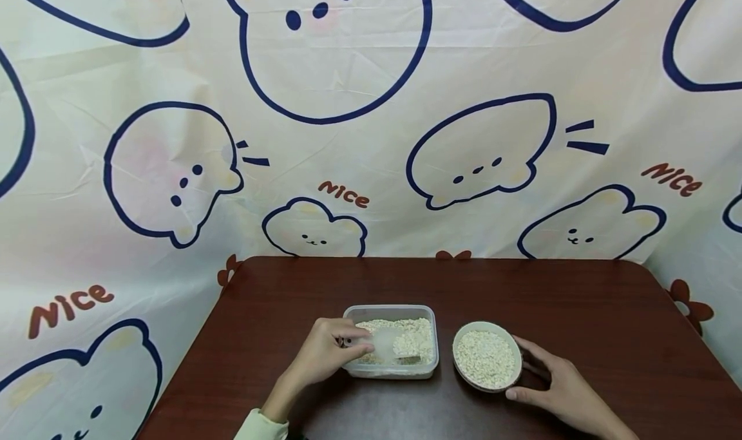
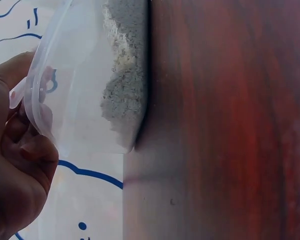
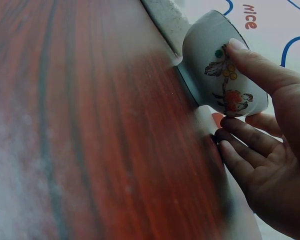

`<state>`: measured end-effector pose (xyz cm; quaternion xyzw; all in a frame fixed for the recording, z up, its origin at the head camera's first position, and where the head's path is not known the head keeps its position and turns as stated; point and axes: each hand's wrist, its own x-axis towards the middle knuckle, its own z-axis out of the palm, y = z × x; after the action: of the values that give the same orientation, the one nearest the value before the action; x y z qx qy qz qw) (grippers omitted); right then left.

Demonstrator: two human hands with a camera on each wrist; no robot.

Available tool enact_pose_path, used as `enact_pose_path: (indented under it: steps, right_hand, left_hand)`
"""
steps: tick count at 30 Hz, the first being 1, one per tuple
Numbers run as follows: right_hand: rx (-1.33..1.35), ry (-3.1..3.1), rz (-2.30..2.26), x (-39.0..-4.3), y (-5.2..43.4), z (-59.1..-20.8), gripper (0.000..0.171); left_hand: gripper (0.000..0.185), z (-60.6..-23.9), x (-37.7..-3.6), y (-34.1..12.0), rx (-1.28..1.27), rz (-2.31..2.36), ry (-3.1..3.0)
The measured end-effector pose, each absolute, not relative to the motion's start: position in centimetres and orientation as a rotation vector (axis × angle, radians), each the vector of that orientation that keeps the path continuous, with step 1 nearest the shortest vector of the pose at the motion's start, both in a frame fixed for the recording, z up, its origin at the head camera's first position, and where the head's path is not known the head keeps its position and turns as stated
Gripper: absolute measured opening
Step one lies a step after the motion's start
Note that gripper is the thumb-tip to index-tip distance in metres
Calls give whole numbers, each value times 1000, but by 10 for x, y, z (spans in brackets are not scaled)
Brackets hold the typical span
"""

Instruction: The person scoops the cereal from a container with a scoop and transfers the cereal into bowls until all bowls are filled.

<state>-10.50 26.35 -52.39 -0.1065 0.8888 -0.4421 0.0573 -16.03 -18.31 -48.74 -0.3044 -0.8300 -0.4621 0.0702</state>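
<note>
Left hand [image 1: 326,355] has its grip curled on a clear scoop [image 1: 387,344] over the grain-filled tub [image 1: 429,363] near the desk's [image 1: 580,311] front edge. Right of it, right hand [image 1: 559,388], grip wide, cradles the full bowl [image 1: 485,359].

a: you're at a home-style staged spot, not a proper kitchen. dark reddish wooden table [image 1: 580,311], rounded corners, pushed against a hung cloth backdrop [image 1: 371,137].

b: backdrop detail?

a: creased fabric, cartoon bear outlines in navy, the word "nice" in red-brown, small flower prints low down. it covers all you see behind the table.

b: anything domestic on the table?

a: clear plastic food tub [image 1: 391,312] of pale grain, and a small painted ceramic bowl [image 1: 485,359] with the same. household ware.
</note>
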Motion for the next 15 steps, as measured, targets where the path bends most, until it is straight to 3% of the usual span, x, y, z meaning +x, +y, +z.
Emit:
enact_pose_path:
  steps: [15]
  right_hand:
    - [-352, 2708, -1352, -105, 264, -524, 93]
  left_hand:
    - [9, -478, -162, -192, -912, -1451, -2359]
